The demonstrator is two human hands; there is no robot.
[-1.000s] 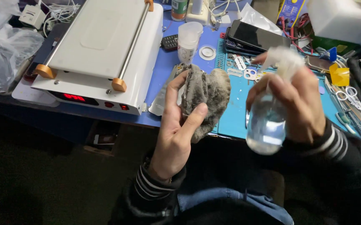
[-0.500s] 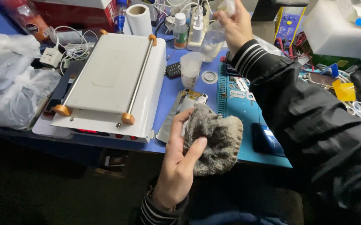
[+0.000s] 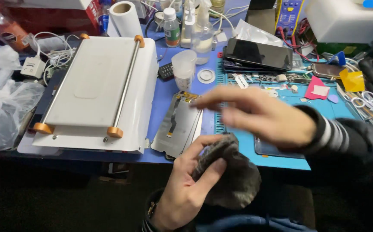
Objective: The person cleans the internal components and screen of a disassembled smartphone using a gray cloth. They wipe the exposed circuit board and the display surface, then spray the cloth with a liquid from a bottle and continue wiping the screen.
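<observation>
While my left hand [image 3: 184,193] bunches a grey cloth [image 3: 231,174] at the workbench's near edge, my right hand [image 3: 257,116], fingers loosely extended and holding nothing, hovers blurred above the phone screen panel [image 3: 178,124] beside the white laminating machine [image 3: 96,90].

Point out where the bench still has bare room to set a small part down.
Bare blue bench lies between the white machine and the screen panel. The teal mat is open above the right hand. Bottles, cup and phones crowd the back; tools crowd the right.
</observation>
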